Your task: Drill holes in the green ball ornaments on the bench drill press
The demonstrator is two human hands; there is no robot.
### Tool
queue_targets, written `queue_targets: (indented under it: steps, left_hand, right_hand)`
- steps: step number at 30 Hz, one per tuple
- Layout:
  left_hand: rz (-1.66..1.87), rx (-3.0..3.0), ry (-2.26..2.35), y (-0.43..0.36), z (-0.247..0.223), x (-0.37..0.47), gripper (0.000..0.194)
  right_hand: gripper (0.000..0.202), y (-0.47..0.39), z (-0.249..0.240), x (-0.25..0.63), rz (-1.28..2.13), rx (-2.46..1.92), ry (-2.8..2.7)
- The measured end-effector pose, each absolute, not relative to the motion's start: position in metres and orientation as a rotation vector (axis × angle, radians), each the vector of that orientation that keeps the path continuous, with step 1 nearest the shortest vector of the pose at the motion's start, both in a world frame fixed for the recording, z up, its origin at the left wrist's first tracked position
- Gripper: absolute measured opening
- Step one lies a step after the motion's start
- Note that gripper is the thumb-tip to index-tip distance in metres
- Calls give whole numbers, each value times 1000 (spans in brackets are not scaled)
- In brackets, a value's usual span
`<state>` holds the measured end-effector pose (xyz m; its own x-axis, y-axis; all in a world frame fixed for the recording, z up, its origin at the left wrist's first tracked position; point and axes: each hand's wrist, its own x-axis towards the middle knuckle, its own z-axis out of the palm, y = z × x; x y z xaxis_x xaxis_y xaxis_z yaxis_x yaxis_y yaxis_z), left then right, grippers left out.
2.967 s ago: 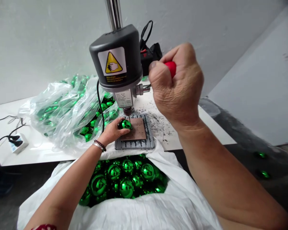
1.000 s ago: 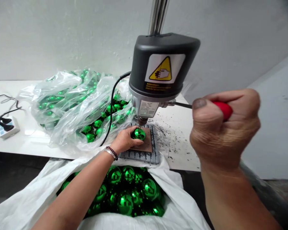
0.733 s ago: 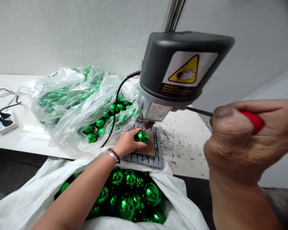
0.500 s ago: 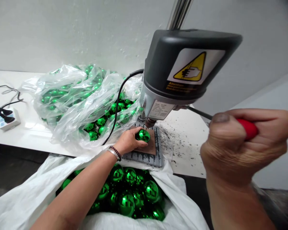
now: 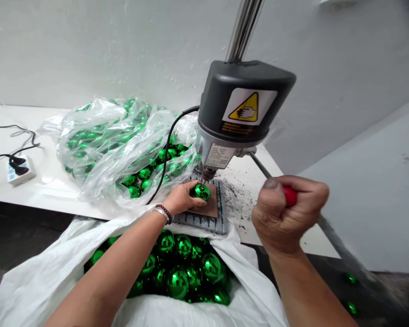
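A shiny green ball (image 5: 202,192) rests on a brown board (image 5: 209,208) over the grey slotted base (image 5: 220,222) of a drill press (image 5: 247,102). My left hand (image 5: 183,198) grips the ball from its left side, thumb and fingers round it. Right above the ball is the chuck (image 5: 208,174); whether the thin bit touches the ball is too small to tell. My right hand (image 5: 289,213) is wrapped round the red knob (image 5: 290,196) at the end of the press's metal lever (image 5: 260,165).
Clear plastic bags (image 5: 98,145) of green balls lie on the white table (image 5: 54,190). A white sack (image 5: 37,281) of larger green balls sits in front. A power strip (image 5: 20,170) is at the left. Dark shavings surround the base. Two green balls lie low at the right.
My right hand and the lever's knob have moved left and away from the camera. The drill head appears smaller and lower as the view shifted. My left hand still holds the ball.
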<state>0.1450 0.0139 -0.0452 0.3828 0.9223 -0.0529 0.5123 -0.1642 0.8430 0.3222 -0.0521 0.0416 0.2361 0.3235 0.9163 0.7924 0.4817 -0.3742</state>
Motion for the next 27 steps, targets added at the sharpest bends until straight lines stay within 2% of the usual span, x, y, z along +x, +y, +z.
queue_targets:
  steps: [5, 9, 14, 19, 23, 27]
  left_hand:
    - [612, 1804, 1256, 14, -42, 145, 65]
    - [614, 1786, 1243, 13, -42, 145, 63]
    - [640, 1801, 1270, 10, -37, 148, 56]
    - [682, 1853, 1258, -9, -22, 139, 51]
    - [741, 1903, 1257, -36, -4, 117, 58]
    - [700, 1968, 1279, -67, 18, 90, 50]
  right_hand:
    - [7, -52, 32, 321, -384, -1043, -1387]
    - [13, -52, 28, 321, -333, -1017, -1454]
    - [15, -40, 70, 322, -476, -1062, -1323]
    - [20, -28, 126, 322, -212, -1351, -1323]
    - [19, -27, 131, 321, -154, -1418, -1298]
    - [18, -25, 125, 320, -213, -1380, -1277]
